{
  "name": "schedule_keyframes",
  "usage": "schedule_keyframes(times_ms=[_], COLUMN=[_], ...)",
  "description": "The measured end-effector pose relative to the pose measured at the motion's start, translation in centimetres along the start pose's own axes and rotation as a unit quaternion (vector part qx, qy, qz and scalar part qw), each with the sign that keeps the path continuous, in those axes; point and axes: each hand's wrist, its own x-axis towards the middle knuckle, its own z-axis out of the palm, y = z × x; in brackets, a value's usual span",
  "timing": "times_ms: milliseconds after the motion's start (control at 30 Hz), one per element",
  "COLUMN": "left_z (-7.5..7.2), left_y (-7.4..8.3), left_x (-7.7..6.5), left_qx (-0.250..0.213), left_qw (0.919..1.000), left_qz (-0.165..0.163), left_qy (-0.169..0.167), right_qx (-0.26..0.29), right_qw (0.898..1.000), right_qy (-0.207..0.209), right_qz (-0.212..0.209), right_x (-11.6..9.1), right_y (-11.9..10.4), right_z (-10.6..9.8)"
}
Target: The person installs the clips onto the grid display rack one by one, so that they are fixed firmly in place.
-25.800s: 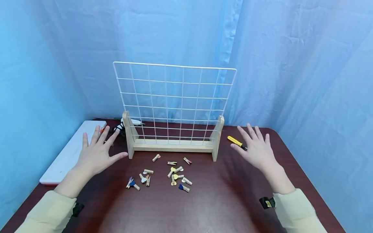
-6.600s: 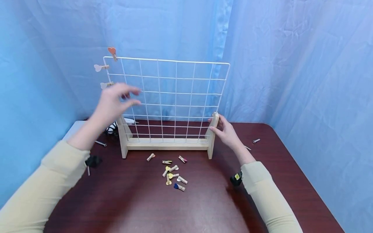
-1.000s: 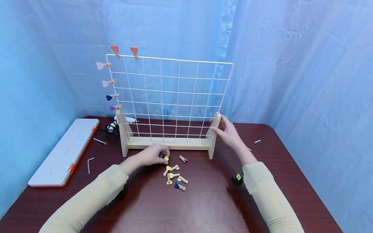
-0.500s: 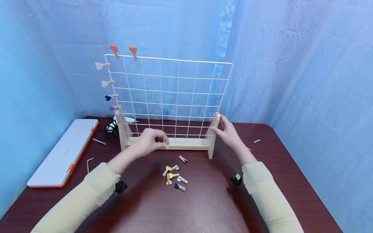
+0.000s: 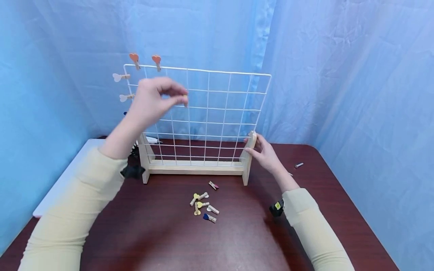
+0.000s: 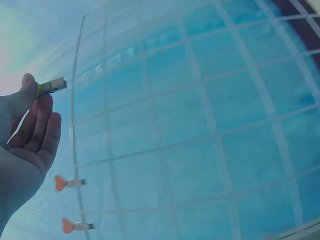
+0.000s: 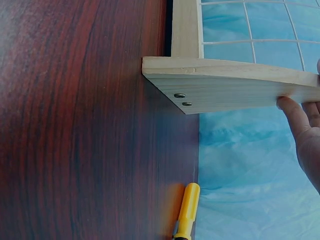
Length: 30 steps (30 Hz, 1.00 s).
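Note:
My left hand [image 5: 154,98] is raised in front of the white wire grid [image 5: 217,90], pinching a small wooden clothespin [image 6: 52,86] between thumb and fingertips. A bit of yellow shows at the pinched end, and its other end points toward the grid's top wire in the left wrist view. Two clothespins with orange hearts [image 5: 156,59] sit on that top wire. White-heart clothespins [image 5: 117,77] and a dark blue one are clipped along the left edge, partly behind my arm. My right hand [image 5: 266,152] grips the right wooden upright [image 5: 249,158] of the stand, thumb against its outer face.
Several loose clothespins [image 5: 203,205] with yellow, white, blue and pink ends lie before the stand. A white case [image 5: 64,177] lies at the left, behind my sleeve. A screw [image 5: 298,165] and a yellow-handled screwdriver [image 7: 188,210] lie to the right. Blue curtains surround the table.
My left hand picked up a yellow-heart clothespin from the table and lifted it to the grid's upper part. Earlier, several clothespins were put on the grid. The right hand stays on the upright.

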Motion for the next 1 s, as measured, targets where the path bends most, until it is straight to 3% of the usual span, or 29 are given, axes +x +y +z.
schedule_keyframes(times_ms=[233, 367, 500, 633, 1000], left_z=[-2.7, -3.3, -3.4, -3.0, -2.3], left_y=[0.6, 0.3, -0.1, -0.7, -1.8], left_x=[4.7, 6.1, 6.9, 7.4, 7.6], left_qx=[0.035, 0.041, 0.037, 0.061, 0.145], left_qw=[0.9976, 0.9955, 0.9929, 0.9913, 0.9863], left_qz=[-0.012, -0.056, -0.093, -0.101, -0.071], left_qy=[0.058, 0.065, 0.064, 0.058, 0.034], right_qx=[-0.001, -0.006, 0.000, -0.006, 0.002], right_qw=[1.000, 1.000, 1.000, 1.000, 1.000], right_qy=[0.006, 0.007, 0.007, 0.007, 0.004], right_qz=[0.003, 0.001, -0.006, -0.007, -0.009], right_x=[0.0, -0.1, -0.1, -0.1, -0.2], right_y=[0.3, 0.4, 0.4, 0.3, 0.2], right_z=[-0.1, -0.1, -0.1, 0.0, 0.0])
